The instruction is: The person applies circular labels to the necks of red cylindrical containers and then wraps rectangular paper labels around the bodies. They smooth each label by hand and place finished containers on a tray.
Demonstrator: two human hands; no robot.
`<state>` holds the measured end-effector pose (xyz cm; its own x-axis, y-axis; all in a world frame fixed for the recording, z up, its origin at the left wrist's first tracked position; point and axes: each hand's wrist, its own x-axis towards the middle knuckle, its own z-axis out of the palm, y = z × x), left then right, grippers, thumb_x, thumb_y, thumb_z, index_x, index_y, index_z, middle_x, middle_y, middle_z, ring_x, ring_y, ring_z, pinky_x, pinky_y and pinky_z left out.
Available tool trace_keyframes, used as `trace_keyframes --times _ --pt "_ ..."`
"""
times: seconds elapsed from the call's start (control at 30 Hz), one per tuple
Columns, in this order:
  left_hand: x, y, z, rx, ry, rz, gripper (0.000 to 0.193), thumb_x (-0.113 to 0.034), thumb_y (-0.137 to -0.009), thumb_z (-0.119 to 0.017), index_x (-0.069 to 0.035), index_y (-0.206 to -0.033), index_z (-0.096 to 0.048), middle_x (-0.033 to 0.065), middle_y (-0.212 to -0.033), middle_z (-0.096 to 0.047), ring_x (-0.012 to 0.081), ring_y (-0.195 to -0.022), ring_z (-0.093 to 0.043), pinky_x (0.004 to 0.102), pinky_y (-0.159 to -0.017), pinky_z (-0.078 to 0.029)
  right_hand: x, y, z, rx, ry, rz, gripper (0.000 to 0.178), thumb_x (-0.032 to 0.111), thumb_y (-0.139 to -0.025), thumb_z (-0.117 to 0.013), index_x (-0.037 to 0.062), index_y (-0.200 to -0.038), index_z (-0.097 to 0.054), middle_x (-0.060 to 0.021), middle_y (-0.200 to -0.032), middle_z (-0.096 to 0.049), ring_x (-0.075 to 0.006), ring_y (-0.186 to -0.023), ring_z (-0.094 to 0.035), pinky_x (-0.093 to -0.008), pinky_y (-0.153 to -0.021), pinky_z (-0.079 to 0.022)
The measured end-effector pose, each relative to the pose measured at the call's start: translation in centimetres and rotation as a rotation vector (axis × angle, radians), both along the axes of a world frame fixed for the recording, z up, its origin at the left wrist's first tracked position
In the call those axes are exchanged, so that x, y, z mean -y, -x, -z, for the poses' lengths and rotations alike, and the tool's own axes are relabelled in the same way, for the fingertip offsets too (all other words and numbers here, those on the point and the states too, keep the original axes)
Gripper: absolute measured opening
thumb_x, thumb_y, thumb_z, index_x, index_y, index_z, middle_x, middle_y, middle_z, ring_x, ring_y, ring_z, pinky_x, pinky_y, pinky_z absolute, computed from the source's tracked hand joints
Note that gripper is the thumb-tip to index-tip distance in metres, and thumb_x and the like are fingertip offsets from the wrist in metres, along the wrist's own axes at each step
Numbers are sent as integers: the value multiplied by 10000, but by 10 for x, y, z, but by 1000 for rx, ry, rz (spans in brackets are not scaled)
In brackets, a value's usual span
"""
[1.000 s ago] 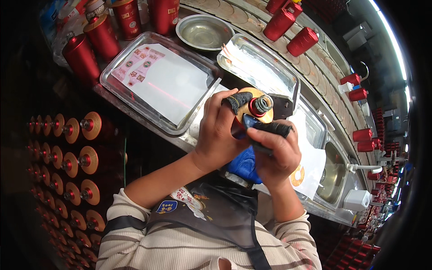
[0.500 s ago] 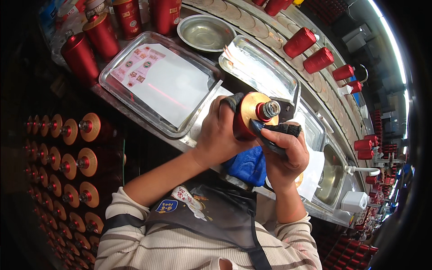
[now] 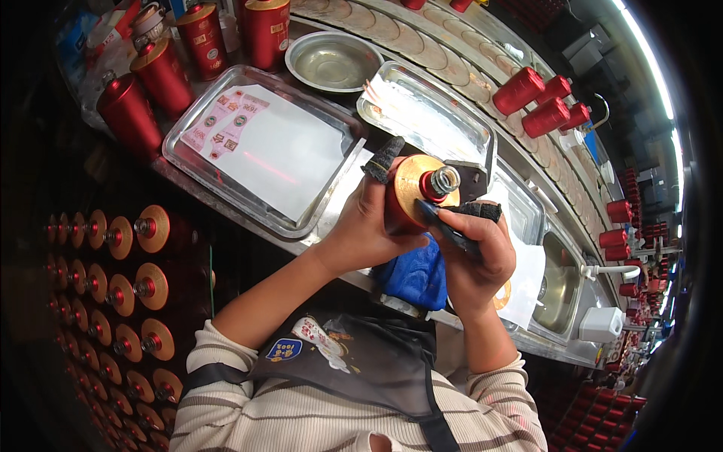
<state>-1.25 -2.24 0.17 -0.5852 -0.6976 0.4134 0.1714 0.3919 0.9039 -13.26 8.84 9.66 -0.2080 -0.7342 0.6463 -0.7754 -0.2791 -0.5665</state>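
Observation:
My left hand (image 3: pixel 367 230) is closed around a red bottle (image 3: pixel 410 184) with a gold shoulder and a bare clear-glass neck. The bottle tilts, its mouth toward the upper right. A black wrap covers one finger of that hand. Against the gold shoulder, below the neck, my right hand (image 3: pixel 482 252) pinches a dark, smooth, tapered tool (image 3: pixel 444 222) whose exact kind I cannot make out. A black wrap also sits on a right-hand finger. Just beneath both hands lies a blue cloth (image 3: pixel 414 275). Part of the bottle's body is hidden by my left hand.
A metal tray (image 3: pixel 177 154) with pink-and-white labels (image 3: pixel 226 124) on white paper lies left, with a round metal bowl (image 3: pixel 331 60) behind. Another tray (image 3: pixel 486 147) and a sink (image 3: pixel 561 294) are right. Bottles ride the curved conveyor (image 3: pixel 452 68); several racked bottles (image 3: pixel 154 282) stand lower left.
The red bottles on the conveyor have shifted and bunched closer together. My view has moved slightly. Both hands keep almost the same hold, with the tool still against the bottle's gold shoulder.

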Motion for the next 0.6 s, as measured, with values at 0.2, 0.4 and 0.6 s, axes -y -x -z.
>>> trace_keyframes --times 0.2,0.4,0.6 --pt "-20 11 10 6 23 -151 1102 -333 -690 -923 -34 -1528 -273 218 -1398 -468 426 -1235 -513 491 -1020 -455 -3 -2 -2 61 1 18 361 -133 -689 -775 48 -1001 -762 -85 -870 -680 -227 -801 -623 -313 -738 -480" --pt "-18 12 32 -76 52 -108 1068 -376 -755 -885 -66 -1561 -258 246 -1499 -384 451 -1334 -442 513 -1094 -402 -10 1 5 -82 20 65 282 -67 -733 -840 32 -980 -748 -70 -883 -706 -182 -829 -631 -285 -764 -475" --pt "-6 -8 14 -83 326 -190 1065 -400 -787 -863 -36 -1567 -236 272 -1566 -313 456 -1410 -388 502 -1153 -351 -8 -1 -1 -51 6 45 308 -97 -723 -830 32 -990 -748 -89 -934 -721 -192 -820 -637 -290 -742 -481"
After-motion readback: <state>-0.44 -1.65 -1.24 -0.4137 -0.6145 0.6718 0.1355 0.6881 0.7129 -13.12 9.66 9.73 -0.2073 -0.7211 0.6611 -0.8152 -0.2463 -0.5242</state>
